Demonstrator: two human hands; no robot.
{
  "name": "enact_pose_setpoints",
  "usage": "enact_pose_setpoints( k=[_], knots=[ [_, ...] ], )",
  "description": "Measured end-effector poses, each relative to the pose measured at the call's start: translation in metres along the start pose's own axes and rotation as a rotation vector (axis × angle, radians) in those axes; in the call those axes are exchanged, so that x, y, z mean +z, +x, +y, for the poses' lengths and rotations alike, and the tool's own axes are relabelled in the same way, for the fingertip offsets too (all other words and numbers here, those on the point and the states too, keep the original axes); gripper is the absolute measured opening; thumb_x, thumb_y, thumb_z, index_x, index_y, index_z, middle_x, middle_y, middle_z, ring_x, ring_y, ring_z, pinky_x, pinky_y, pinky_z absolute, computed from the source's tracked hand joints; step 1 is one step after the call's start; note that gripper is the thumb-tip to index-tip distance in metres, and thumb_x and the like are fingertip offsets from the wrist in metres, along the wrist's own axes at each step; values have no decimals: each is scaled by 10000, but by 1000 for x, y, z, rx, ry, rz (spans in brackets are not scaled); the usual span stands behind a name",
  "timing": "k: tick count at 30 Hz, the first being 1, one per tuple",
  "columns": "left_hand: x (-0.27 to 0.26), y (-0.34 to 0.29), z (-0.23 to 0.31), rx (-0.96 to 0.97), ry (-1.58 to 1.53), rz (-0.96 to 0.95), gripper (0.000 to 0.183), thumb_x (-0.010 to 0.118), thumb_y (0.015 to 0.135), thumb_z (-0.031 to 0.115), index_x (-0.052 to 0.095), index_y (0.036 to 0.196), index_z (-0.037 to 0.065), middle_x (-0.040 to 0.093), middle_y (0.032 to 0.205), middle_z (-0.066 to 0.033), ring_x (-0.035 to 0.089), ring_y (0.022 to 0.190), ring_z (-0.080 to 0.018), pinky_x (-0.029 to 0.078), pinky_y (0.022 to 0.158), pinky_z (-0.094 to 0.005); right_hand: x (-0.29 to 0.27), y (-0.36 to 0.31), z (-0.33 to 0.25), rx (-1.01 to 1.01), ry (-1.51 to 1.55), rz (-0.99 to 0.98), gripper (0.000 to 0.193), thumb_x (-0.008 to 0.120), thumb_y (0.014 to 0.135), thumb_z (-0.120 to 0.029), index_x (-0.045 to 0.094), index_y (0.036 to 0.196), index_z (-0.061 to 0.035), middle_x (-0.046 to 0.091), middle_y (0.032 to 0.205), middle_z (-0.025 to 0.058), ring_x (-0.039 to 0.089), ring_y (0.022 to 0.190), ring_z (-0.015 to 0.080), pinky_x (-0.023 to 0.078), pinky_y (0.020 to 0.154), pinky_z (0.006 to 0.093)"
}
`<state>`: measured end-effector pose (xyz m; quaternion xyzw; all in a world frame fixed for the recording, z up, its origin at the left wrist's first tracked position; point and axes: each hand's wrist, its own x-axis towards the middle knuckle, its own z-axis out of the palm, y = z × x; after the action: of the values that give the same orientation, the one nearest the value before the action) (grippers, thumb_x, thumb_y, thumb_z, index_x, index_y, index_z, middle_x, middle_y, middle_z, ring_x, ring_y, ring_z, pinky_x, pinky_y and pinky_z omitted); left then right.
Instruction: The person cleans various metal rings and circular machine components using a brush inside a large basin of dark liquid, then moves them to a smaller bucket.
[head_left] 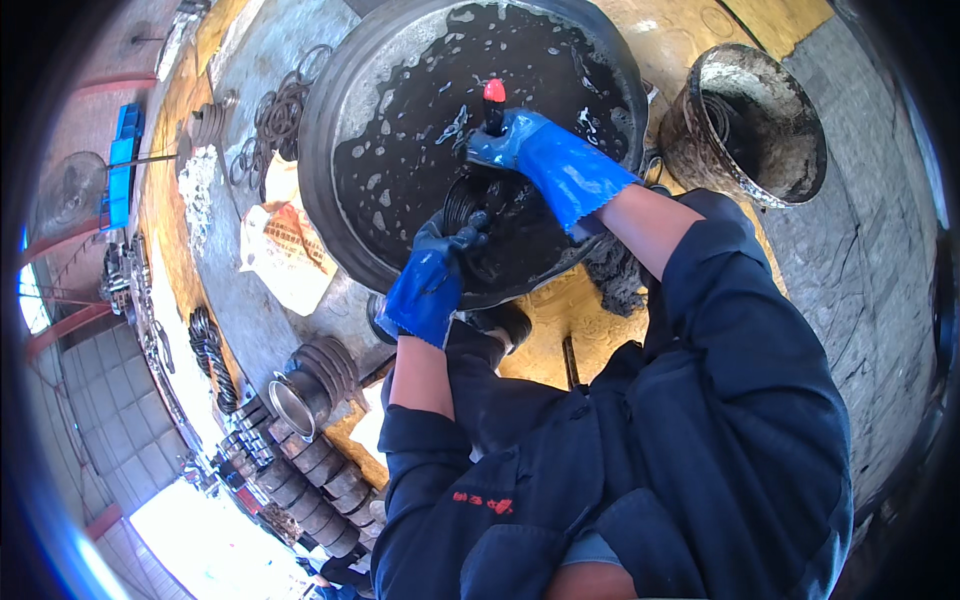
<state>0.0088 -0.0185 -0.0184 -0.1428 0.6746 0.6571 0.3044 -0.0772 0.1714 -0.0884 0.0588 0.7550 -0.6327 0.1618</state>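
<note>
Both my hands wear long blue rubber gloves over a wide black tub (318, 150) of dark, foamy liquid (410, 120). My right hand (515, 148) is closed around a black handle with a red end (494, 92), which sticks up out of the fist. The tool's working end is hidden below the hand. Nearer to me, my left hand (440, 262) grips a dark, wet ribbed ring-shaped part (461, 202) at the liquid's surface. Its lower side blends into the liquid. The two hands are close together, the right one farther away.
A stained bucket (690, 135) with dark rings inside stands to the right. Left of the tub are loose black rings (283, 115) and a torn paper sack (290, 255). A metal ring stack (320, 375) and rows of dark cylindrical parts (310, 465) are at the lower left.
</note>
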Motion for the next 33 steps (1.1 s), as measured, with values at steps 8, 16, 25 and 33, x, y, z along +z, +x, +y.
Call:
enact_pose_setpoints(
  k=[8,16,25,33],
  knots=[
    [5,-22,3,583,930,79,266,537,917,126,614,1150,23,702,934,-113,672,843,-232,501,759,-317,15,-12,5,32,-69,-174,341,690,816,-350,706,1019,-77,711,915,93,651,816,173,504,772,347],
    [15,6,3,120,206,-40,255,581,902,85,620,1144,15,701,991,-111,666,875,-208,504,791,-305,-18,-5,18,202,-551,149,477,609,806,-488,697,1088,-114,694,1013,185,644,980,381,505,878,422],
    [31,40,-22,151,-19,-130,246,667,866,37,640,1109,10,697,1008,-99,644,860,-171,511,791,-293,-64,21,25,29,-127,341,361,666,791,-362,697,1018,-83,698,926,156,665,878,269,520,807,353],
    [10,-9,6,263,558,-49,229,522,949,94,624,1129,-4,680,1026,-112,636,885,-197,487,822,-291,-25,-11,-18,-52,271,-62,244,696,833,-251,707,933,-30,707,856,67,642,799,126,516,783,296]
  ],
)
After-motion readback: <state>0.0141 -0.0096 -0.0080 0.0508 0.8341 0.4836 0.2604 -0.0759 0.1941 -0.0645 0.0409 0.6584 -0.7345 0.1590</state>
